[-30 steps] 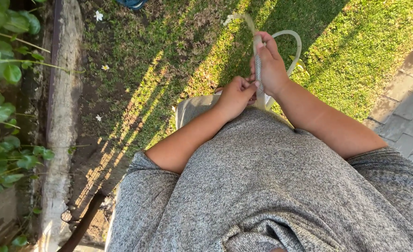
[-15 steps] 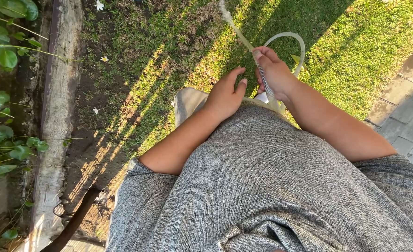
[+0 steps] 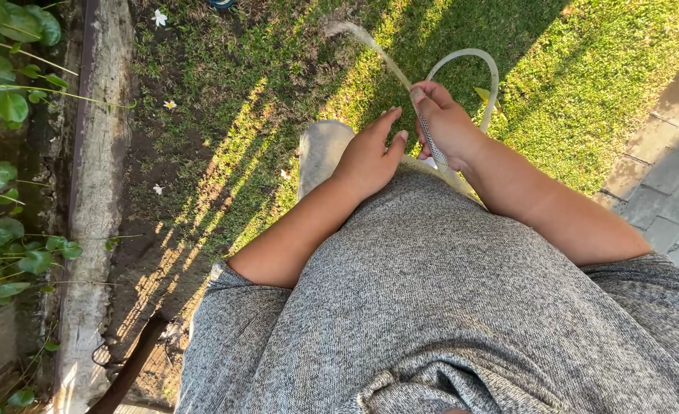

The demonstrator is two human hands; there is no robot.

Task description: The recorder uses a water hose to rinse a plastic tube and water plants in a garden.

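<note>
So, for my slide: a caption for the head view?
Right hand grips a clear hose spraying water over the lawn; left hand open beside it.

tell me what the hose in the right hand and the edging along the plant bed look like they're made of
The hose looks like soft translucent plastic: pale, see-through and bent in a loop. The part inside the right hand shows a mesh pattern, possibly braided reinforcement. The edging looks like rough concrete or stone: grey-white, matte and chipped, though the pictures cannot settle which.

Head view, steeply down, close.
</note>
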